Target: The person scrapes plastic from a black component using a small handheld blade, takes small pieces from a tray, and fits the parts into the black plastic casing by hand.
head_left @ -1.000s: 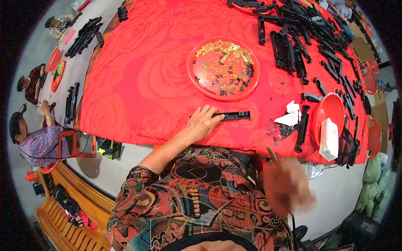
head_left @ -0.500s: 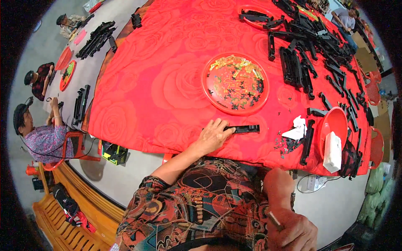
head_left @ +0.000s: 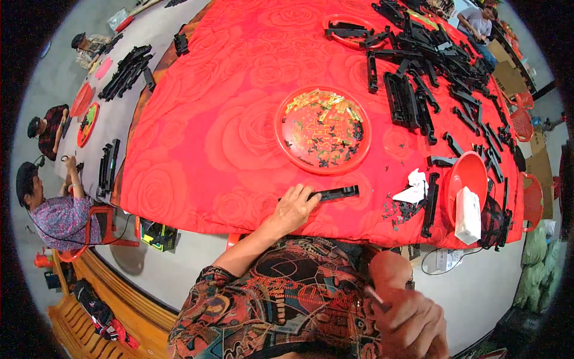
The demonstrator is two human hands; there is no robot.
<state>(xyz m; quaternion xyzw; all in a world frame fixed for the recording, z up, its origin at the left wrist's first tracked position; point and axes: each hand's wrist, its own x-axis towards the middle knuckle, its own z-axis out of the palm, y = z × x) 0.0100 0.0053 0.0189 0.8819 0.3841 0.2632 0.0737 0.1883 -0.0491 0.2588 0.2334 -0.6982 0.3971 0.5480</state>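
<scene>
Near the table's front edge my left hand (head_left: 293, 209) grips the left end of a long black plastic part (head_left: 338, 193), whose other end points right, slightly raised in view. The part lies against the red cloth. Low and close to my body, off the table's edge, my right hand (head_left: 412, 326) is closed and blurred. A thin, pale rod-like thing (head_left: 376, 297) sticks out of it; its kind cannot be made out. Beyond the left hand is a round red tray (head_left: 281, 140) holding small black pieces and yellow clear pieces.
More black plastic parts (head_left: 400, 99) are heaped at the far right. A red bowl (head_left: 469, 170), a tissue pack (head_left: 467, 215), crumpled white paper (head_left: 412, 187) and loose black bits (head_left: 402, 211) lie at right. At left, a person (head_left: 63, 206) sits by another table.
My right hand has come a little up and left, still closed. The view has shifted slightly. My left hand keeps its hold on the black part, which is now a little more tilted.
</scene>
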